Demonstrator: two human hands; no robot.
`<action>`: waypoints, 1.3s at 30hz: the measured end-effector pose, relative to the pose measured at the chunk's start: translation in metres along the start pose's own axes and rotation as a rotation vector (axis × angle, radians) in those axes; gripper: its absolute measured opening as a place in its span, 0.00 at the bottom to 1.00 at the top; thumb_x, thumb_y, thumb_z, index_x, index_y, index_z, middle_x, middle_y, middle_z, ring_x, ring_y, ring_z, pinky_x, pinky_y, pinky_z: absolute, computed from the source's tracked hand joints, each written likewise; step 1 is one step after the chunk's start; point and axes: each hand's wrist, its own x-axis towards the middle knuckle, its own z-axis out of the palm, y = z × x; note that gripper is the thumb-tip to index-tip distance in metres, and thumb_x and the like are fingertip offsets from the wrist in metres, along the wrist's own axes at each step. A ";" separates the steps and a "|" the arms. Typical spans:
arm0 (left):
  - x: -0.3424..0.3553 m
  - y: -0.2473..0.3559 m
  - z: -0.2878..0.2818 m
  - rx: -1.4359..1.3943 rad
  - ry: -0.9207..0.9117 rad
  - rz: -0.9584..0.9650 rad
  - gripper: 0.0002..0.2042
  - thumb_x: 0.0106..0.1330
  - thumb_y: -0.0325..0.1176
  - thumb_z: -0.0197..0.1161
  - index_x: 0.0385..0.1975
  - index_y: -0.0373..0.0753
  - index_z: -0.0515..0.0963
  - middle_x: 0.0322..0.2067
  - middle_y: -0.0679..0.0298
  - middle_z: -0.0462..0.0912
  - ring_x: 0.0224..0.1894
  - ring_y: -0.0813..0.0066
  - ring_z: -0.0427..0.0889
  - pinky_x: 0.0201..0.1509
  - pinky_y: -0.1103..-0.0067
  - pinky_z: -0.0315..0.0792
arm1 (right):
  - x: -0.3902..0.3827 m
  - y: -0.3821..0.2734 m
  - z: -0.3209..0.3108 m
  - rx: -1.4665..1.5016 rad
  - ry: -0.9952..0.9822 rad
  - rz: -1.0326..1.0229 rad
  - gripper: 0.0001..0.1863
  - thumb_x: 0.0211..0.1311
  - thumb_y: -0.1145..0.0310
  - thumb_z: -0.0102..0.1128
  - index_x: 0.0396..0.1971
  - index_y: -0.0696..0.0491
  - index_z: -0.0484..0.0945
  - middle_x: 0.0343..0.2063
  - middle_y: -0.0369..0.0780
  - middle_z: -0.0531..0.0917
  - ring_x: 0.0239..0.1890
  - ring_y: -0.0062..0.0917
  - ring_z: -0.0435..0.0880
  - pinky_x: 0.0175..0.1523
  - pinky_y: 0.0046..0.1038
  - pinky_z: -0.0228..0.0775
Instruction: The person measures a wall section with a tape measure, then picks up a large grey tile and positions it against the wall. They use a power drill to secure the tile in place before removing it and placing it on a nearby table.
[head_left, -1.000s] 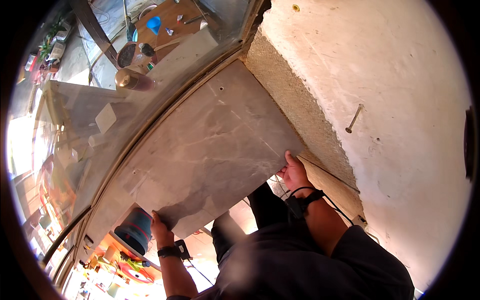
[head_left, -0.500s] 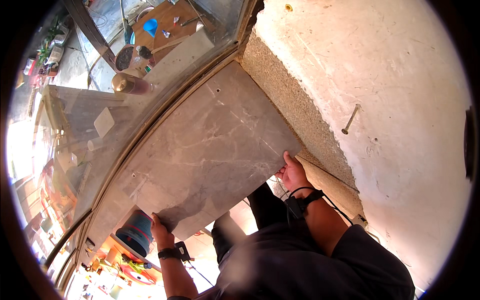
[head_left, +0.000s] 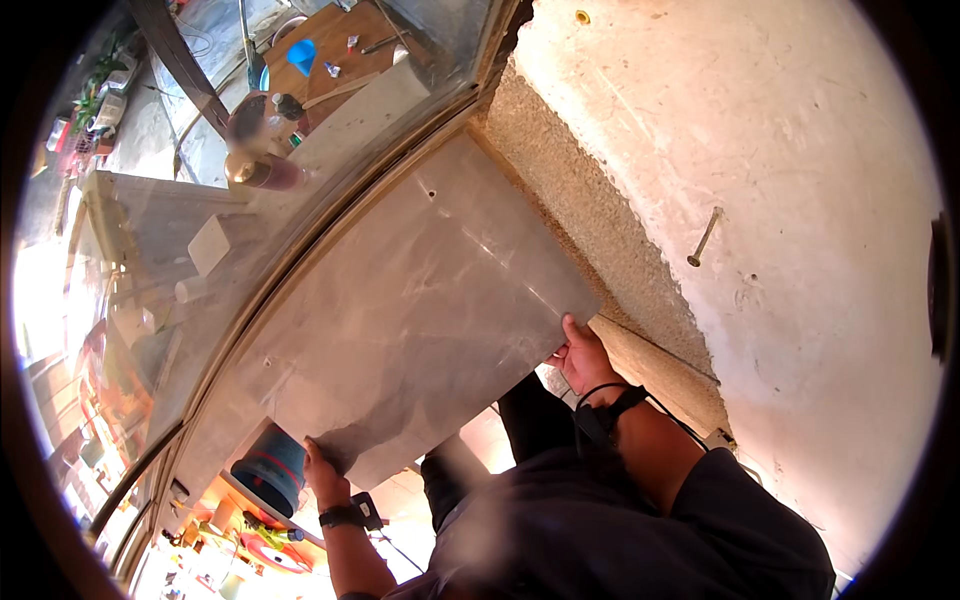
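Note:
I hold a grey, marble-patterned board [head_left: 410, 290] with two small holes between a framed glass pane and a rough wall ledge. My left hand [head_left: 325, 475] grips its near left corner, fingers curled at the edge beside a dark blue bucket [head_left: 268, 475]. My right hand [head_left: 585, 360] is closed on the right corner, thumb on top and fingers underneath. Both wrists carry black straps with small devices and cables. The board's far end lies by the corner where the window frame meets the ledge.
The glass pane [head_left: 130, 260] spans the left; beyond it are a wooden tabletop [head_left: 340, 40], a blue funnel [head_left: 302, 55] and plants. A pale wall [head_left: 800, 300] with a protruding bolt [head_left: 705, 235] fills the right, bordered by a gravel-textured ledge [head_left: 590, 190]. Cluttered coloured items [head_left: 255, 540] lie lower left.
The board and both my hands have moved slightly down in the picture, toward my body, leaving a wider strip showing at the board's far end.

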 end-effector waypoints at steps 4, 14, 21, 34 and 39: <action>-0.008 0.008 -0.006 0.057 0.012 0.023 0.23 0.71 0.51 0.49 0.44 0.32 0.74 0.39 0.59 0.79 0.41 0.70 0.77 0.48 0.74 0.72 | -0.019 0.004 0.001 -0.031 -0.009 0.035 0.24 0.67 0.51 0.52 0.57 0.46 0.63 0.52 0.38 0.76 0.52 0.33 0.77 0.58 0.46 0.67; -0.012 0.008 -0.002 0.060 0.101 0.033 0.21 0.71 0.50 0.51 0.39 0.33 0.75 0.35 0.61 0.79 0.36 0.72 0.77 0.43 0.75 0.73 | -0.042 0.007 -0.021 0.040 -0.060 -0.013 0.17 0.69 0.58 0.51 0.54 0.46 0.67 0.47 0.37 0.80 0.46 0.30 0.82 0.50 0.41 0.75; -0.017 0.024 0.013 0.056 0.049 0.036 0.20 0.71 0.48 0.51 0.40 0.33 0.75 0.36 0.61 0.80 0.36 0.72 0.78 0.43 0.75 0.73 | -0.032 -0.006 -0.009 0.047 -0.049 -0.046 0.19 0.68 0.56 0.52 0.54 0.45 0.66 0.47 0.36 0.79 0.47 0.30 0.80 0.50 0.42 0.74; -0.020 0.006 0.007 0.090 0.103 0.021 0.21 0.71 0.49 0.52 0.42 0.33 0.74 0.37 0.61 0.79 0.39 0.70 0.78 0.45 0.74 0.73 | -0.048 0.002 -0.034 -0.009 -0.078 -0.015 0.24 0.64 0.50 0.57 0.53 0.46 0.68 0.46 0.37 0.80 0.47 0.31 0.80 0.51 0.42 0.73; -0.020 0.008 0.007 0.053 0.085 0.022 0.20 0.71 0.49 0.52 0.39 0.34 0.75 0.36 0.62 0.79 0.37 0.71 0.78 0.43 0.74 0.74 | -0.043 0.010 -0.034 -0.021 -0.040 -0.024 0.19 0.68 0.54 0.53 0.53 0.47 0.68 0.46 0.37 0.81 0.44 0.30 0.82 0.48 0.40 0.77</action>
